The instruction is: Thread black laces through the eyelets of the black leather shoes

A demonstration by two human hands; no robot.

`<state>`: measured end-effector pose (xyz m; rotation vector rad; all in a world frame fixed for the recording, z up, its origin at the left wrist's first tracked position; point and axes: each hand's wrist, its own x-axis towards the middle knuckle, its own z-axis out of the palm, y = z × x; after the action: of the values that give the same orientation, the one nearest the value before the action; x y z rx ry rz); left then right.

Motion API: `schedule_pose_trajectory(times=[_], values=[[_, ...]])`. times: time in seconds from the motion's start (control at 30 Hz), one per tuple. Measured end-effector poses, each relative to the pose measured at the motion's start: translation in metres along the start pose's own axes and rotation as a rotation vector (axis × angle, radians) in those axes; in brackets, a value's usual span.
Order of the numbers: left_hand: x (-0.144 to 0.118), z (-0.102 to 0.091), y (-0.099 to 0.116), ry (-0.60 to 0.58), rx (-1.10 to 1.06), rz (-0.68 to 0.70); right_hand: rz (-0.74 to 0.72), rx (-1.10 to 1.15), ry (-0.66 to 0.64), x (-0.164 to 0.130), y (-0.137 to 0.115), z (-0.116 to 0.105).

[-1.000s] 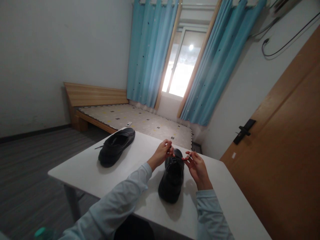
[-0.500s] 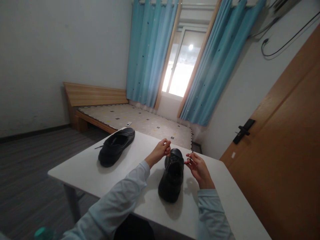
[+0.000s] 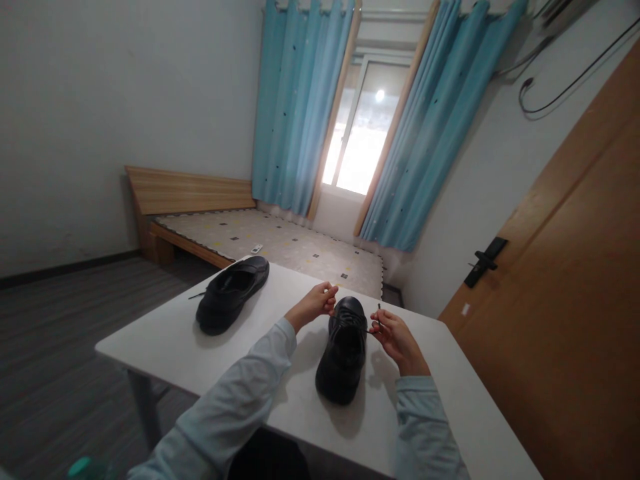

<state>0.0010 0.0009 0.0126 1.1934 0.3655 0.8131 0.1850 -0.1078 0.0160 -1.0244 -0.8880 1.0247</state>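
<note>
Head view: two hands at work over a black lace-up shoe on a white table. The shoe stands upright on its sole a little right of the scene's middle, heel toward the near edge and toe toward the far edge, its dark opening facing up. The right hand, just right of the shoe, pinches a thin black lace between thumb and fingertips; one end of the lace projects above the fingers, while its other part runs left toward the shoe's upper. The left hand is raised beside the far left side of the shoe, its fingers bent inward with the thumb close against them; whether a lace is gripped there cannot be told. Both forearms are covered by pale blue sleeves. A second black shoe rests near the table's far left edge, well apart from the hands, its toe directed far and right, with a lace end protruding at its left. Beyond the table lies a bed with a patterned mattress; farther off, blue curtains flank a bright window. A wooden door occupies the right side.
</note>
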Motion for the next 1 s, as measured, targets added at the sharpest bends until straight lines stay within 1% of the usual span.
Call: schedule_pose_trajectory(times=[0.1, 0.13, 0.27, 0.33, 0.43, 0.53, 0.6, 0.67, 0.73, 0.8, 0.87, 0.93, 1.0], values=[[-0.001, -0.003, 0.0, -0.005, 0.029, -0.02, 0.121, 0.033, -0.007, 0.0, -0.001, -0.003], [-0.001, -0.003, 0.0, -0.007, 0.043, -0.026, 0.13, 0.045, -0.006, 0.0, -0.002, -0.004], [-0.005, -0.004, 0.002, -0.019, 0.104, -0.041, 0.113, 0.091, 0.021, -0.001, -0.006, -0.005], [-0.006, -0.003, 0.005, -0.011, 0.15, -0.027, 0.08, 0.103, 0.029, -0.002, -0.008, -0.004], [-0.006, -0.001, 0.008, 0.004, 0.24, 0.019, -0.01, 0.107, 0.053, -0.002, -0.011, -0.004], [-0.004, -0.002, 0.007, -0.019, 0.338, 0.078, -0.108, 0.051, 0.171, 0.002, -0.008, -0.007], [-0.002, -0.003, 0.005, -0.058, 0.419, 0.125, -0.21, -0.062, 0.291, 0.007, -0.004, -0.01], [0.0, -0.004, 0.003, -0.098, 0.496, 0.157, -0.355, -0.225, 0.417, 0.011, 0.0, -0.012], [0.0, -0.004, 0.001, -0.117, 0.556, 0.17, -0.486, -0.414, 0.494, 0.013, 0.002, -0.01], [0.0, -0.004, 0.001, -0.111, 0.621, 0.187, -0.561, -0.611, 0.48, 0.012, 0.002, -0.006], [-0.002, -0.003, 0.001, -0.108, 0.692, 0.223, -0.575, -0.777, 0.386, 0.008, -0.001, 0.001], [-0.003, -0.003, 0.002, -0.126, 0.75, 0.256, -0.54, -0.87, 0.279, 0.004, -0.004, 0.007], [-0.005, -0.003, 0.003, -0.156, 0.787, 0.267, -0.471, -0.89, 0.147, -0.001, -0.008, 0.012]])
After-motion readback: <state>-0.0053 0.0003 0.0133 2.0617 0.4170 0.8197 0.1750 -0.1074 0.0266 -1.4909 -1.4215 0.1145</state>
